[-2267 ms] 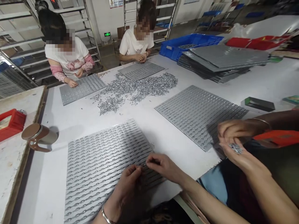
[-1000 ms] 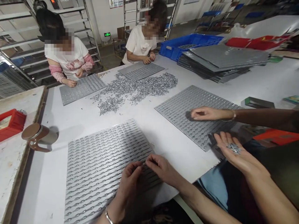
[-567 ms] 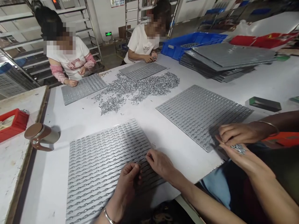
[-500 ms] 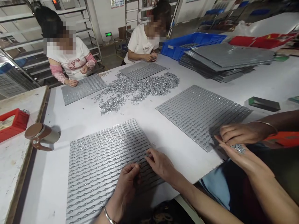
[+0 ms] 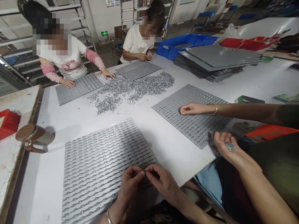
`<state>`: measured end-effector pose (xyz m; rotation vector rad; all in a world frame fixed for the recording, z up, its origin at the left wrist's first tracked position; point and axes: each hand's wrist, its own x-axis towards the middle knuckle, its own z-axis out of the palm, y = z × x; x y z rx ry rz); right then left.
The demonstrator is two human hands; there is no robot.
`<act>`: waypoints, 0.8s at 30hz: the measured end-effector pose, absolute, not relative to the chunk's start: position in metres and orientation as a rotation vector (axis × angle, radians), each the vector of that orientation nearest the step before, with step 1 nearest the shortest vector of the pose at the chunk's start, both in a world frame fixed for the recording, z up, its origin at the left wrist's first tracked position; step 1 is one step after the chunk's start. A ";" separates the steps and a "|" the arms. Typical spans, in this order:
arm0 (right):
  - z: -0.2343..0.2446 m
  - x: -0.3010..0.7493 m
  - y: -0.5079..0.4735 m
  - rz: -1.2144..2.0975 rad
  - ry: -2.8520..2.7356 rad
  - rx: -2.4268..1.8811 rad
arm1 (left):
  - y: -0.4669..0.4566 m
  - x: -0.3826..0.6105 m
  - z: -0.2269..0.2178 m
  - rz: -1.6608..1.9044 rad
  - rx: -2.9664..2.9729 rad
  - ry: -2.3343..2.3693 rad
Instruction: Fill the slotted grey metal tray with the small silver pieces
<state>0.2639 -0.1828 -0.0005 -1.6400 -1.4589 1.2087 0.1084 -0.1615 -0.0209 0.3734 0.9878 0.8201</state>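
Note:
Both my hands are over the near edge of a grey sheet [image 5: 98, 152] covered in rows of small, pointed oval metal pieces. My left hand [image 5: 130, 182], with a bracelet at the wrist, is closed, thumb pressed to the curled fingers. My right hand [image 5: 164, 182] pinches right beside it, so the fingertips of both meet. Whatever lies between them is too small or hidden to name. Beyond the sheet spreads a heap of loose metal pieces [image 5: 140, 88] like those in the rows.
At right, a co-worker's hand [image 5: 190, 109] touches another filled sheet [image 5: 187, 93]; their open palm [image 5: 230, 151] holds loose pieces. Two people work across the table. A brown-lidded mug [image 5: 35, 137] stands left. Stacked sheets [image 5: 221, 56] and a blue crate [image 5: 168, 51] sit at back right.
My right hand has come back toward me from the sheet's right side to meet my left. The neighbour's hand has reached onto their sheet. A person opposite has stretched a hand to the heap.

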 end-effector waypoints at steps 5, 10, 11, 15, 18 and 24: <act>-0.002 0.271 -0.169 1.124 -1.604 -1.637 | -0.157 0.105 -0.016 0.823 0.393 1.060; -0.009 0.282 -0.139 0.853 -1.906 -1.721 | -0.153 0.100 -0.003 0.836 0.356 1.060; -0.009 0.284 -0.133 0.834 -1.961 -1.723 | -0.153 0.099 -0.001 0.823 0.381 1.034; -0.008 0.286 -0.117 0.833 -2.084 -1.708 | -0.155 0.098 0.004 0.784 0.465 0.975; -0.004 0.286 -0.113 0.864 -2.070 -1.777 | -0.159 0.097 -0.003 0.736 0.483 0.970; 0.012 0.284 -0.148 1.005 -1.933 -1.541 | -0.164 0.094 -0.024 0.730 0.544 1.047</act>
